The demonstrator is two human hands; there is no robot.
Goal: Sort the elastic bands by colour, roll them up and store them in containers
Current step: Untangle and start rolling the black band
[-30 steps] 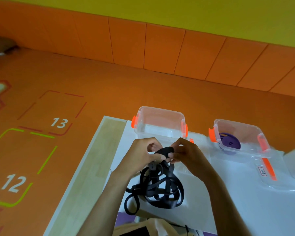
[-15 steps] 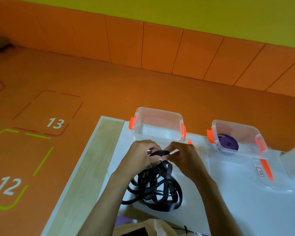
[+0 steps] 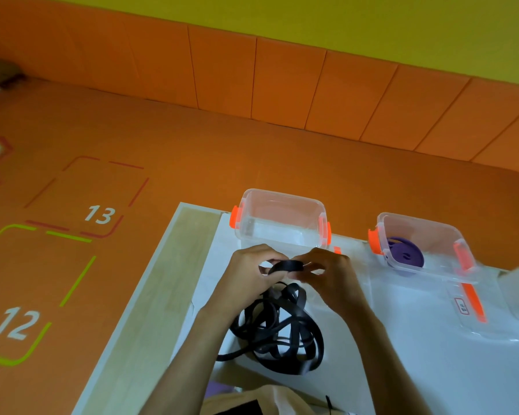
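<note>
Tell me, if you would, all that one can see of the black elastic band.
The black elastic band is a long, flat, matte strap that looks rubbery. The left hand and the right hand pinch its upper part, and a short stretch arches between them, just in front of the empty clear container. The rest lies in loose, tangled loops on the white table cover, with one strand trailing toward the left arm.
</note>
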